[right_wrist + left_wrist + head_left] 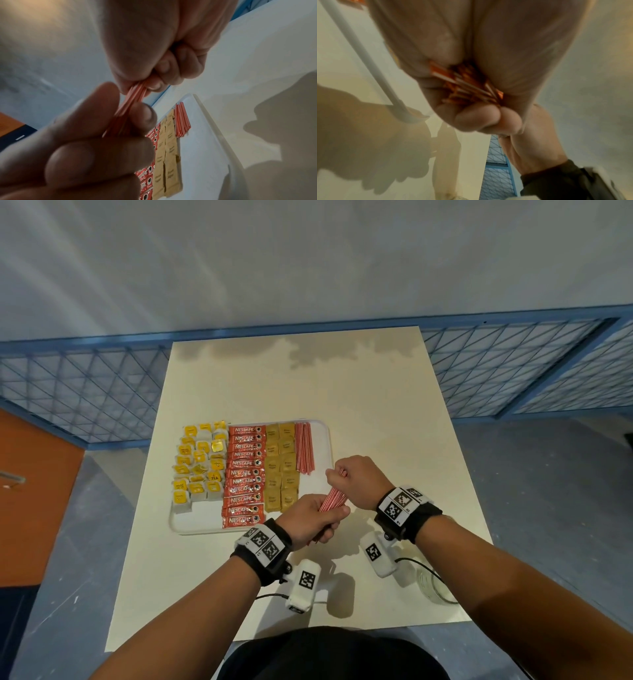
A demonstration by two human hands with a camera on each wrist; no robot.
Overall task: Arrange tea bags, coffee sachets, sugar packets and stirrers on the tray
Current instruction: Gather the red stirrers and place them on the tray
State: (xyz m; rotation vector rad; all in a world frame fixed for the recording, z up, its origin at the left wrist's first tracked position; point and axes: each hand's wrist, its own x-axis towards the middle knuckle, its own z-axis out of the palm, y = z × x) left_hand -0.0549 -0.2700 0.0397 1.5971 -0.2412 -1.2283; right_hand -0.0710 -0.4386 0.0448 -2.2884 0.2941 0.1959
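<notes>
1. Stirrers (333, 498): a bundle of red-and-white sticks sits in both my hands just right of the frame's centre, above the tray's near right corner, tilted from lower left to upper right.
2. My left hand (308, 520) is clenched around the lower end of the bundle; the left wrist view shows the stick ends poking out past the curled fingers (476, 119).
3. My right hand (356, 479) pinches the upper end, thumb against fingers. I judge the two-handed hold is there to square the sticks up so they land as one neat group.
4. The tray (327, 436) lies left of centre on the table (376, 405). From left to right it carries yellow tea bags (200, 463), red coffee sachets (245, 475), brown sugar packets (281, 465) and a first row of stirrers (303, 446) at its upper right.
5. The bare strip of tray below that row looks like the spot kept for this bundle, which would keep each kind in its own column.
6. I judge the task nearly done: only these sticks are off the tray.
7. A glass jar (433, 585) stands at the lower right, partly behind my right forearm.
</notes>
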